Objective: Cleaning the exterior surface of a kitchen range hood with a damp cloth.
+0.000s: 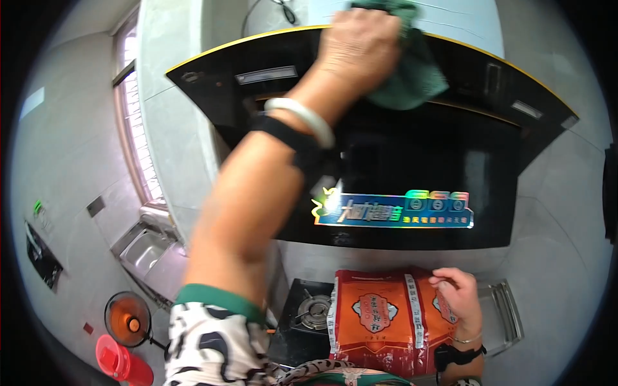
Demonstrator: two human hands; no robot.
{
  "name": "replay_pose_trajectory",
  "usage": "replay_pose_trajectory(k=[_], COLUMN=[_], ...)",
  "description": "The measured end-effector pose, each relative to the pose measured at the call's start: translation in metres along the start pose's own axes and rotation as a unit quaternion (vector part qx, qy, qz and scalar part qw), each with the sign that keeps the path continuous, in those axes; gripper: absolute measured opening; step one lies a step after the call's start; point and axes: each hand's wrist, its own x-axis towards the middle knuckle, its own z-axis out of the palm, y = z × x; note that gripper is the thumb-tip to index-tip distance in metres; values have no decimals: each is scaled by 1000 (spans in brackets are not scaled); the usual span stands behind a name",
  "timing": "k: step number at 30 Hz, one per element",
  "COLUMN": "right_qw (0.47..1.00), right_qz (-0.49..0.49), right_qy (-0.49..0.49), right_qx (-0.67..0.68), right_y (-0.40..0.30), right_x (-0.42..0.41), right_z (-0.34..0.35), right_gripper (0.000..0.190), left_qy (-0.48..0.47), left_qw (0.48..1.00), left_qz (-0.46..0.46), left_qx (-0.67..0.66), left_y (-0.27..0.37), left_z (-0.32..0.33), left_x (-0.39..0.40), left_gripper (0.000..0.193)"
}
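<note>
Raised high, my left hand (359, 46) grips a green cloth (410, 82) against the upper edge of a black glass range hood (425, 149). The cloth hangs down over the hood's dark front panel, and the hand is slightly blurred. A shiny sticker (393, 211) with writing runs along the hood's lower panel. Low on the right, my right hand (458, 294) is over the right side of an orange and red printed bag (376, 313), fingers loosely bent and apart. Whether it touches the bag I cannot tell. The bag covers part of a gas stove (301, 333).
Left of the stove are a steel sink (146, 249), a lidded pan (128, 318) and a red plastic container (123, 362). A metal rack (504, 313) stands on the right. A pale blue panel (454, 24) rises above the hood, with a black cable (288, 13) to its left.
</note>
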Motion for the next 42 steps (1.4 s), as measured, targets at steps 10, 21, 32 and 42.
replay_pose_trajectory(k=[10, 21, 32, 42], right_qw=[990, 970, 978, 964], right_qz=[98, 193, 189, 187], right_qy=[92, 146, 82, 183], right_qx=[36, 24, -40, -46], right_y=[40, 81, 118, 141], right_x=[-57, -134, -174, -224], right_z=[-35, -81, -216, -277], right_gripper=[18, 17, 19, 14], left_qy=[-201, -133, -97, -181], left_qw=[952, 984, 980, 977], left_qz=[29, 26, 137, 102], left_qx=[231, 117, 109, -56], left_y=[-226, -61, 229, 367], left_z=[-108, -32, 125, 178], left_x=[-97, -9, 143, 229], left_gripper=[27, 35, 28, 29])
